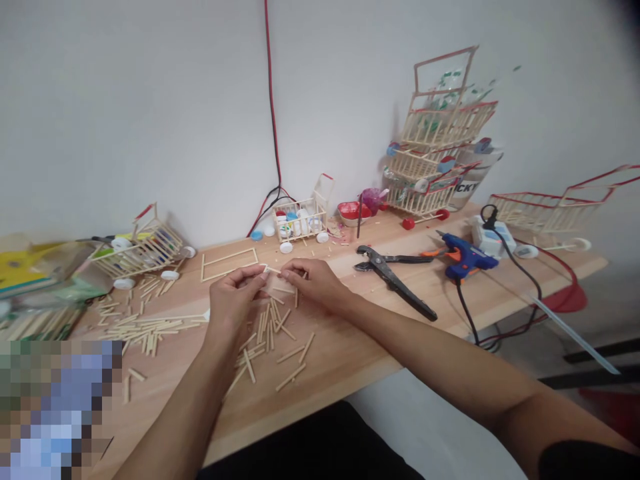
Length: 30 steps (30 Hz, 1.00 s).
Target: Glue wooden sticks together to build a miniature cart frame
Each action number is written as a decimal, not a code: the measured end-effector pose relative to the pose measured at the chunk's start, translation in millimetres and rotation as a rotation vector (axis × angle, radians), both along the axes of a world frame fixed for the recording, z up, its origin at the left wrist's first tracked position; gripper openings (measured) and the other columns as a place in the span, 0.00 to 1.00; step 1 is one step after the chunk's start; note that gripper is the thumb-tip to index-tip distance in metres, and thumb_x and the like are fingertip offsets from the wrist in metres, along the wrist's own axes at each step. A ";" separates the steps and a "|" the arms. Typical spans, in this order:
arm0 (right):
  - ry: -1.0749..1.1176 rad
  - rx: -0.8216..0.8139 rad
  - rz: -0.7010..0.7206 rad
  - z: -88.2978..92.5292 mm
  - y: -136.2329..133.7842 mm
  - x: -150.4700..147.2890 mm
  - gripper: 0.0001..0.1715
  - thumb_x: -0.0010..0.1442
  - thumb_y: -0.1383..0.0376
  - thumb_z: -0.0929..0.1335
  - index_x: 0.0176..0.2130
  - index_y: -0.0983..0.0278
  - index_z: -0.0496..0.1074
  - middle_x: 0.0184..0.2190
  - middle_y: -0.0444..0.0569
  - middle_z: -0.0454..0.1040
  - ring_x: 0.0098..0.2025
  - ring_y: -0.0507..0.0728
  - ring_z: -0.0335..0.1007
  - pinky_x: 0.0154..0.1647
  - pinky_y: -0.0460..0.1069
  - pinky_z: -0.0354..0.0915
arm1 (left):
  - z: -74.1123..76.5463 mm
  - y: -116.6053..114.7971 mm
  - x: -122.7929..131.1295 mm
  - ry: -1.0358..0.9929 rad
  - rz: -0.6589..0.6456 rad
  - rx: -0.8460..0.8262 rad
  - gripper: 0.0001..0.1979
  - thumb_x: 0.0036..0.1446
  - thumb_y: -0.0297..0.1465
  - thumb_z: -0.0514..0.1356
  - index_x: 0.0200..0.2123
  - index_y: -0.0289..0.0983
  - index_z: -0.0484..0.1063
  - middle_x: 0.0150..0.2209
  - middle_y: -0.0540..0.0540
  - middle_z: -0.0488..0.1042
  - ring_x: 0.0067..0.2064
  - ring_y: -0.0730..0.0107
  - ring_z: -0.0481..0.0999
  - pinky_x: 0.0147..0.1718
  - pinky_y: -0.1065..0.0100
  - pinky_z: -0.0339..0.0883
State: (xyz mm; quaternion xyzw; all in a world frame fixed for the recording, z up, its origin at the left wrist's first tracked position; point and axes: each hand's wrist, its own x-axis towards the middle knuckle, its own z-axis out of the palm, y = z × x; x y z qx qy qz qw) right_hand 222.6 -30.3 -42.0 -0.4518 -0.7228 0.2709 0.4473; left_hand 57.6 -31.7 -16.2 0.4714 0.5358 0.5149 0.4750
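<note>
along the near edge of the desk (pixel 345 353), loose sticks (pixel 249 366) are lying scattered in a rough heap, some crossing one another, just under the person's wrists. a little farther in, the two hands are meeting over the wood, and the thin stick (pixel 273 269) is spanning the gap between them, just above the desk. the left hand (pixel 235 293) is pinching one end, thumb against fingertips, its grip closed down to about the stick's own thickness; the right hand (pixel 317 283) is bunching its fingers round the other end in a similarly narrow grip, though from here i'm not making out every finger.

that stick is looking very light and stiff, dry rather than slippery, and likely to snap if bent, so i'm judging a gentle pinch near each end to be the right hold, without squeezing the middle.

beyond the hands, a flat stick frame (pixel 227 273) is lying to the left, while black pliers (pixel 395 283) and a blue glue gun (pixel 463 257) are resting to the right. farther back, a small cart (pixel 300 227) is holding bottle caps, a red bowl (pixel 353 212) is sitting beside it, and stacked carts (pixel 425 153) are rising at far right against the pale wall (pixel 175 100).
</note>
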 end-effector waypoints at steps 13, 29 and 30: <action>0.020 -0.009 -0.029 1.4 0.5 0.4 0.09 0.60 0.67 0.64 0.32 0.66 0.73 0.25 0.43 0.74 0.28 0.49 0.66 0.31 0.42 0.57 | -0.3 -1.1 -0.4 0.104 -0.026 0.053 0.19 0.40 0.34 0.69 0.37 0.32 0.78 0.28 0.47 0.76 0.22 0.75 0.72 0.20 0.74 0.64; -0.010 0.041 -0.029 -1.1 -2.7 1.3 0.11 0.61 0.68 0.64 0.35 0.67 0.77 0.24 0.44 0.75 0.28 0.49 0.68 0.31 0.41 0.59 | -10.2 -1.8 2.0 0.105 -0.035 0.162 0.15 0.42 0.35 0.67 0.34 0.33 0.78 0.40 0.44 0.75 0.22 0.79 0.70 0.17 0.75 0.63; -0.011 0.044 -0.028 -1.3 -2.6 1.3 0.11 0.61 0.68 0.64 0.35 0.68 0.77 0.24 0.44 0.75 0.28 0.49 0.68 0.31 0.41 0.58 | -9.9 -2.1 2.4 0.106 -0.039 0.169 0.14 0.43 0.35 0.67 0.33 0.33 0.78 0.40 0.44 0.74 0.22 0.79 0.70 0.17 0.75 0.63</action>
